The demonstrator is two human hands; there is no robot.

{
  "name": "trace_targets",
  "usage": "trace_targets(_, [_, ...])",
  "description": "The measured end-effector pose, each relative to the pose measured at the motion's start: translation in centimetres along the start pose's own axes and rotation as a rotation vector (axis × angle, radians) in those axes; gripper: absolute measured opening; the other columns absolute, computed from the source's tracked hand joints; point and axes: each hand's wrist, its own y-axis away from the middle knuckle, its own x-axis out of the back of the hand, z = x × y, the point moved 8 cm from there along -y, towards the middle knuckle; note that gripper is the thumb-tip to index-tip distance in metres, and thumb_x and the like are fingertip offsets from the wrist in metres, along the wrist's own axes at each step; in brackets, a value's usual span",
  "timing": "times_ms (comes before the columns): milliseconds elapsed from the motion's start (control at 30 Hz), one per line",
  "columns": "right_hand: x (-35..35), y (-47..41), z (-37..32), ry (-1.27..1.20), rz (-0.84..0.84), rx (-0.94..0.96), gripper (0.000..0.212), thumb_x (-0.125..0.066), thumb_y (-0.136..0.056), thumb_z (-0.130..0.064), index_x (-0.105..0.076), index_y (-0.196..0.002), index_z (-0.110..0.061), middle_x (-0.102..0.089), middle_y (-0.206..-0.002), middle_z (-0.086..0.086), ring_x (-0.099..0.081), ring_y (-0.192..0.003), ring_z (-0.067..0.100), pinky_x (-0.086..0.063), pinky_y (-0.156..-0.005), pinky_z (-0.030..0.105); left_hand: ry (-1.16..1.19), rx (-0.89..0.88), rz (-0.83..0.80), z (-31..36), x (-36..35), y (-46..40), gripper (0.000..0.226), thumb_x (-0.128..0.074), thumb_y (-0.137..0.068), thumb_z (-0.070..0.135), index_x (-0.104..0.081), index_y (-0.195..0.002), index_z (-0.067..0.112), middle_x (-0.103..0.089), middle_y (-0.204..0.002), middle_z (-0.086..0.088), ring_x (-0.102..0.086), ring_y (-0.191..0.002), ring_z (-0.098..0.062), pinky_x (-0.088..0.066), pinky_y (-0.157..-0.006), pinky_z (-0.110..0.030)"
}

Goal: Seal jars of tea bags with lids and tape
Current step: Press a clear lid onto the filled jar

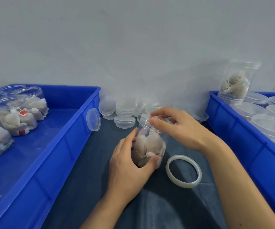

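Jars of tea bags are the job here, and one clear plastic jar full of pale tea bags (150,142) stands tilted in the middle of the dark blue cloth on the table (87,171), between two big bins. The big blue plastic bin on the left (64,146) holds open jars with no lids, and the big blue plastic bin on the right (242,138) holds jars with lids on. The left hand (130,164) wraps round the low part of the jar and holds it. The right hand (174,126) curls over the top and pinches the clear round lid (145,119) with thumb and fingers. The lid may go on crooked, because the jar leans and the lid is hard to see. Then it could jam or pop off. If the left hand squeezes too hard, the thin jar may bend and the lid may not catch. If it holds too softly, the jar may spin or slip when the lid turns. The white ring of tape (183,171) lies flat just beside the jar, and an arm could knock it away. The pile of spare clear lids (125,113) sits behind the jar by the wall. One small lid leans on the left bin and could roll off.
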Motion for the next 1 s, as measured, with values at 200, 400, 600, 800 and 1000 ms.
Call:
trace_targets(200, [0.2, 0.3, 0.2, -0.149, -0.035, 0.0, 0.024, -0.061, -0.101, -0.047, -0.075, -0.117, -0.038, -0.074, -0.111, -0.024, -0.064, -0.106, -0.01, -0.046, -0.092, 0.023, 0.254, 0.096, -0.05, -0.6, -0.2, -0.2, 0.08, -0.073, -0.074, 0.06, -0.049, -0.149, 0.051, -0.068, -0.124, 0.028, -0.068, -0.11, 0.002, -0.059, -0.094, -0.037])
trace_targets(400, [0.1, 0.4, 0.4, -0.313, -0.07, 0.025, 0.035, -0.056, -0.094, -0.048, -0.077, -0.115, -0.03, -0.076, -0.112, -0.01, -0.068, -0.103, 0.003, -0.051, -0.095, 0.031, 0.485, 0.135, -0.04, -1.0, 0.1, -0.6, 0.073, -0.075, -0.077, 0.054, -0.054, -0.146, 0.039, -0.077, -0.12, 0.003, -0.074, -0.113, -0.017, -0.057, -0.101, -0.042])
trace_targets(600, [-0.2, 0.2, 0.9, -0.382, -0.093, 0.041, 0.036, -0.053, -0.094, -0.044, -0.078, -0.118, -0.033, -0.076, -0.12, -0.01, -0.069, -0.115, 0.007, -0.051, -0.103, 0.033, 0.565, 0.169, -0.074, -1.7, 0.0, -0.8, 0.078, -0.078, -0.078, 0.053, -0.053, -0.148, 0.03, -0.078, -0.122, -0.002, -0.075, -0.114, -0.021, -0.056, -0.101, -0.043])
trace_targets(800, [0.0, 0.4, 0.9, -0.353, -0.126, 0.03, 0.038, -0.052, -0.089, -0.039, -0.077, -0.117, -0.044, -0.074, -0.124, -0.013, -0.065, -0.12, 0.007, -0.046, -0.114, 0.047, 0.412, 0.108, -0.125, -1.1, -0.5, -0.4, 0.067, -0.074, -0.085, 0.053, -0.059, -0.146, 0.029, -0.072, -0.132, 0.011, -0.068, -0.125, -0.015, -0.056, -0.104, -0.043])
trace_targets(1000, [0.0, 0.6, 0.8, -0.295, -0.135, 0.032, 0.04, -0.056, -0.087, -0.041, -0.074, -0.122, -0.035, -0.073, -0.121, -0.018, -0.064, -0.118, 0.002, -0.049, -0.105, 0.032, 0.249, 0.066, -0.207, -0.9, -1.3, 0.0, 0.07, -0.066, -0.089, 0.065, -0.046, -0.152, 0.045, -0.058, -0.146, 0.028, -0.056, -0.135, 0.001, -0.051, -0.111, -0.042])
